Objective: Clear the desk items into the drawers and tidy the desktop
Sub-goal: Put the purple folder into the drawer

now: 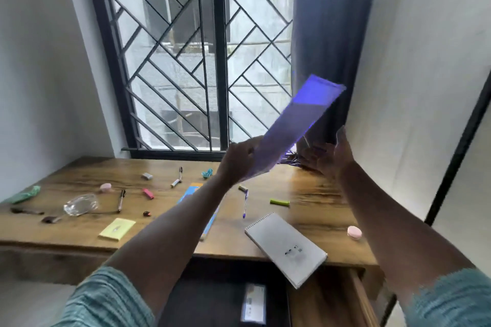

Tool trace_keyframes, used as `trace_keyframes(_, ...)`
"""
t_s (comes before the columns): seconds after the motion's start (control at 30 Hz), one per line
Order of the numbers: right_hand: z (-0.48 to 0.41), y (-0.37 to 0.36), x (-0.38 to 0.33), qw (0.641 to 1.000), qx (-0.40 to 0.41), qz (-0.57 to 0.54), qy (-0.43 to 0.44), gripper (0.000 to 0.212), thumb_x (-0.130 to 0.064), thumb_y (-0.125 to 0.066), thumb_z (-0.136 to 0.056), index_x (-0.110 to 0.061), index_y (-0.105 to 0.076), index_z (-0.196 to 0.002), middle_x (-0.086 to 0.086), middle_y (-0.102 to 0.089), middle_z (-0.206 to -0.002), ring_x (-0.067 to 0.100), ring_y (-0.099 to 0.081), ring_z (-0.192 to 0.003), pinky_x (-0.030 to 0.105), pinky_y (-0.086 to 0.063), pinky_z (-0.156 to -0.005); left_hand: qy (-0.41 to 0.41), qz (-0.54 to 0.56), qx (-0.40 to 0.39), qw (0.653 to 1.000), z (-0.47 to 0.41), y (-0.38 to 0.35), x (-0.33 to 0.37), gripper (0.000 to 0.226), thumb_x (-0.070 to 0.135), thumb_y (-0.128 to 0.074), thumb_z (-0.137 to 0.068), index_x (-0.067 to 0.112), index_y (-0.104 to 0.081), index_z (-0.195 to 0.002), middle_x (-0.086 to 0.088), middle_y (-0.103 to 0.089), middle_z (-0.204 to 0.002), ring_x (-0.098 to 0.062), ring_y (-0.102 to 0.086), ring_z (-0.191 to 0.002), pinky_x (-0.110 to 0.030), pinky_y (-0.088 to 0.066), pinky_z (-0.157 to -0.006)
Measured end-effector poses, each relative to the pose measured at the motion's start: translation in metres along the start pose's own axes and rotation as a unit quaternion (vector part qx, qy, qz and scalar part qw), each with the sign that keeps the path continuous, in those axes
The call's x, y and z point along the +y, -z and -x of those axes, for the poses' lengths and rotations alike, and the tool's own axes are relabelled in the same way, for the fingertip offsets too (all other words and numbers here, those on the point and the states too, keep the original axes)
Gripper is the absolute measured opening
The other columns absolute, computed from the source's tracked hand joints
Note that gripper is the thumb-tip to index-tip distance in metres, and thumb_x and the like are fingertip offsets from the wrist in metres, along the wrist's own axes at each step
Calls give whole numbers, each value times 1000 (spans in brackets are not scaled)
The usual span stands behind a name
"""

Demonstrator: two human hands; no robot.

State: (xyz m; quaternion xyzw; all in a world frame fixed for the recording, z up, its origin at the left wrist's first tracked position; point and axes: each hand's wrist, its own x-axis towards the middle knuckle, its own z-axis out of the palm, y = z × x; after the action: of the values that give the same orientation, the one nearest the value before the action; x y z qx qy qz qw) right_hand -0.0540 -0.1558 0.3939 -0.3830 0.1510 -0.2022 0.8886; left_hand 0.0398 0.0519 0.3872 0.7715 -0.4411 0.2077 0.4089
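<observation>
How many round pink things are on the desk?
2. One round pink object lies on the left of the wooden desk, behind the clear plastic pouch; the other sits near the right front edge. Others may be hidden.

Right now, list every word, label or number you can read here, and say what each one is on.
None can be read.
White spiral notepad: dark printed marks, too blurred.
White label in the open wooden drawer: print too small.
Yellow sticky pad: tiny mark, unreadable.
</observation>
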Motion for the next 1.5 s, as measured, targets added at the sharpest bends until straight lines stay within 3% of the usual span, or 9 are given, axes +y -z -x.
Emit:
trace_keyframes(0.23,105,-9,17,997,-23,-66,-31,123,-89,-46,-52,-2,-38,-138,26,-40,-139,46,-42,-125,60,-46,-85,-181,-149,11,972,97,49,9,56,-8,-53,-63,14,-70,-111,-11,-76,-89,-26,-73,-66,-28,-54,-52)
trace_keyframes(0.47,199,9,54,993,-61,96,18,36,-26,-48,-68,-5,-72,-51,9,-70,-58,20,-69,-52,24,-54,-45,-207,-194,-22,959,204,75,13,49,6,-40,-73,21,-69,-109,-3,-74,-105,-19,-74,-85,-28,-56,-51)
trace_keyframes(0.67,195,98,142,986,63,131,-87,45,-15,-39,-91,-5,-71,-60,11,-69,-57,22,-67,-48,23,-55,-48,-244,-152,-155,945,299,66,2,37,14,-46,-78,15,-73,-103,-2,-73,-105,-17,-71,-94,-28,-55,-83)
trace_keyframes(0.83,212,151,208,970,118,122,-173,18,-11,-47,-80,-1,-62,-79,14,-69,-57,24,-67,-47,27,-56,-46,-217,-112,-290,926,358,48,-19,45,21,-51,-71,20,-64,-114,1,-73,-106,-15,-70,-96,-27,-56,-85)
trace_keyframes(0.97,219,178,240,954,124,96,-256,54,-14,-36,-91,1,-71,-54,17,-69,-57,26,-66,-45,29,-55,-42,-181,-94,-362,910,390,34,-26,43,27,-49,-73,22,-66,-112,6,-73,-105,-11,-69,-96,-22,-55,-84)
trace_keyframes(1.13,200,190,259,933,159,131,-295,47,-24,-36,-97,0,-67,-72,16,-70,-59,26,-68,-48,28,-56,-48,-132,-116,-414,893,408,8,-41,45,33,-43,-71,30,-52,-114,13,-73,-101,-4,-70,-90,-16,-56,-66)
trace_keyframes(1.3,170,177,256,923,162,175,-301,30,-25,-46,-93,-3,-63,-81,12,-69,-55,22,-66,-45,23,-54,-43,-44,-246,-427,869,400,-20,-47,44,29,-37,-69,29,-78,-87,11,-76,-86,-2,-72,-77,-14,-55,-56)
trace_keyframes(1.4,155,174,260,907,174,235,-302,21,-7,-54,-89,-6,-53,-68,7,-58,-49,15,-57,-36,16,-43,-31,-8,-289,-445,847,400,-44,-65,46,24,-37,-68,26,-79,-87,7,-76,-86,-6,-73,-76,-18,-56,-56)
trace_keyframes(1.5,142,177,271,888,168,307,-297,26,13,-52,-82,-12,-53,-91,6,-48,-67,10,-50,-36,15,-35,-30,45,-292,-481,825,387,-57,-68,49,16,-37,-70,21,-76,-100,-1,-75,-100,-14,-72,-90,-23,-57,-71)
